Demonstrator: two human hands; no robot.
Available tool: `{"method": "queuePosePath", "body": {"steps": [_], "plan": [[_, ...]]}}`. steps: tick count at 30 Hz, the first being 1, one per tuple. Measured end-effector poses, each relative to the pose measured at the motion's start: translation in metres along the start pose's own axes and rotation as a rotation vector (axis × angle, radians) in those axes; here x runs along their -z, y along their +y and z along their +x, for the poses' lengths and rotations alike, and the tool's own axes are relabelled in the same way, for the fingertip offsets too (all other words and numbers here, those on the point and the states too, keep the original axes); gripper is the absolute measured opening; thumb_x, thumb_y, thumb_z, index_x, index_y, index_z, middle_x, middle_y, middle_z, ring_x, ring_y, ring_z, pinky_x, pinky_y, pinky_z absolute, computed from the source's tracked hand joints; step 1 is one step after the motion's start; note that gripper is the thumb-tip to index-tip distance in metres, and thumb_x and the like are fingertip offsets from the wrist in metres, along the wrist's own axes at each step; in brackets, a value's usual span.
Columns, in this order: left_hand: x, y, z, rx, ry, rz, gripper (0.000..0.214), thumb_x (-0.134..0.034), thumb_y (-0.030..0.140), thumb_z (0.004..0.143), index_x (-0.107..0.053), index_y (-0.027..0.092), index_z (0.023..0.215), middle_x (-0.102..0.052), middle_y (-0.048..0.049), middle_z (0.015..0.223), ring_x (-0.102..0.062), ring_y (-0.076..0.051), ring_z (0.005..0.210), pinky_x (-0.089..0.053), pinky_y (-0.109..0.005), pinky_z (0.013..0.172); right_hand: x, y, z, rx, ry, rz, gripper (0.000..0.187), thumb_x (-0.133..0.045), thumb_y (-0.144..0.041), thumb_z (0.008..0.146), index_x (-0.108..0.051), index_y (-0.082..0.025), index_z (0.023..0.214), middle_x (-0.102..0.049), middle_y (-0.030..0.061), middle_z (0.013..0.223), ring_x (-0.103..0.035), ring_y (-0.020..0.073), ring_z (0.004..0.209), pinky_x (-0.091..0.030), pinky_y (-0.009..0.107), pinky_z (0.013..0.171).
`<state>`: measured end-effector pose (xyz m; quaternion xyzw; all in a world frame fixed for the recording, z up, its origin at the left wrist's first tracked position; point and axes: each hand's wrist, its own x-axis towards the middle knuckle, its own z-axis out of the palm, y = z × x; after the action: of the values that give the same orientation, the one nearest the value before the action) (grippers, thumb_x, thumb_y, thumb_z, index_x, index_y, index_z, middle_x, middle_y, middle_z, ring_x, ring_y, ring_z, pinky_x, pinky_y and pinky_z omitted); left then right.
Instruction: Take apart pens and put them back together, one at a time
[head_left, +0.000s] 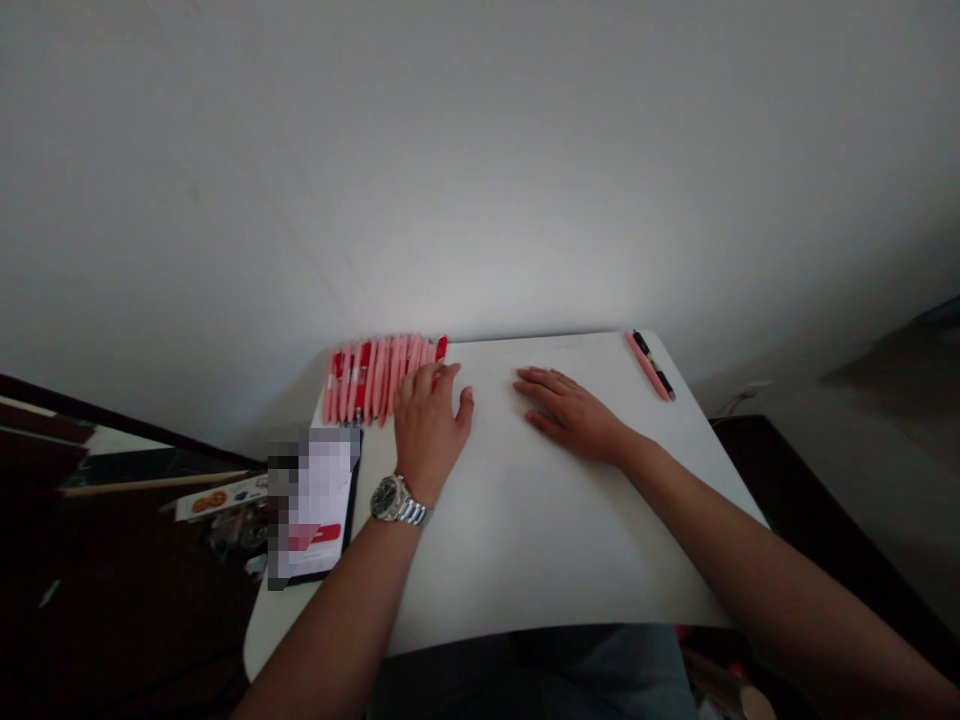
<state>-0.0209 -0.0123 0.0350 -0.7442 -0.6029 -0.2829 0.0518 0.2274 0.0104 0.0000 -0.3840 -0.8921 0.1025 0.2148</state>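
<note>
My left hand [431, 420], with a wristwatch [388, 498] on the wrist, is at the right end of a row of pink and red pens [360, 385]. Its thumb stands apart from the fingers, which cover part of the last pens; I see nothing gripped, though the fingertips' contact with the pens is unclear. Palm down on the white table [525, 540], my right hand [574, 412] lies with its fingers stretched toward the left and holds nothing. A pink pen [646, 365] and a black pen [654, 362] lie side by side near the far right corner.
A phone [319, 505] with a lit, partly blurred screen lies at the table's left edge. The pale wall [510, 180] rises behind the table. Dark clutter [232, 520] is on the left, and a dark surface [795, 500] is beyond the right edge.
</note>
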Motion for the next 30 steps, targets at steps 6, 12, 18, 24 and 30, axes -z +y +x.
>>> {"method": "queuePosePath", "body": {"steps": [6, 12, 18, 24, 30], "plan": [[0.005, -0.003, 0.001, 0.094, -0.071, 0.222, 0.045, -0.050, 0.036, 0.099, -0.057, 0.017, 0.140, -0.062, -0.0165, 0.129, -0.053, -0.039, 0.118, -0.042, -0.054, 0.096, 0.000, 0.000, 0.000, -0.008, -0.008, -0.003, 0.048, -0.050, -0.035, 0.103, -0.048, -0.021, 0.150, -0.047, 0.0143, 0.159, -0.042, 0.0279, 0.149, -0.033, 0.056, 0.124], [0.003, -0.004, 0.001, 0.086, -0.096, 0.237, 0.042, -0.046, 0.033, 0.101, -0.059, 0.016, 0.137, -0.062, -0.0162, 0.127, -0.051, -0.037, 0.119, -0.041, -0.051, 0.096, 0.002, -0.003, 0.000, -0.015, -0.009, -0.002, 0.048, -0.050, -0.035, 0.103, -0.049, -0.022, 0.149, -0.047, 0.0136, 0.158, -0.041, 0.0272, 0.149, -0.033, 0.055, 0.124], [0.001, -0.008, 0.001, 0.058, -0.082, 0.208, 0.037, -0.046, 0.028, 0.100, -0.063, 0.017, 0.132, -0.065, -0.0151, 0.123, -0.053, -0.037, 0.114, -0.043, -0.051, 0.092, 0.002, -0.002, 0.001, -0.007, -0.006, 0.000, 0.047, -0.049, -0.035, 0.103, -0.049, -0.021, 0.149, -0.048, 0.0140, 0.158, -0.041, 0.0273, 0.149, -0.033, 0.055, 0.124], [-0.002, -0.014, 0.001, 0.006, -0.034, 0.129, 0.033, -0.052, 0.024, 0.097, -0.066, 0.021, 0.126, -0.068, -0.0150, 0.110, -0.057, -0.037, 0.103, -0.044, -0.050, 0.085, 0.002, -0.001, 0.001, -0.004, -0.004, 0.006, 0.048, -0.049, -0.036, 0.104, -0.048, -0.023, 0.150, -0.047, 0.0138, 0.159, -0.041, 0.0278, 0.149, -0.033, 0.056, 0.123], [-0.003, -0.012, 0.002, -0.012, -0.064, 0.014, 0.027, -0.052, 0.018, 0.096, -0.069, 0.021, 0.117, -0.069, -0.0121, 0.103, -0.061, -0.033, 0.101, -0.047, -0.049, 0.092, 0.001, -0.002, 0.001, -0.005, -0.003, 0.016, 0.048, -0.050, -0.036, 0.103, -0.048, -0.024, 0.149, -0.047, 0.0132, 0.159, -0.042, 0.0283, 0.149, -0.033, 0.057, 0.123]]}}
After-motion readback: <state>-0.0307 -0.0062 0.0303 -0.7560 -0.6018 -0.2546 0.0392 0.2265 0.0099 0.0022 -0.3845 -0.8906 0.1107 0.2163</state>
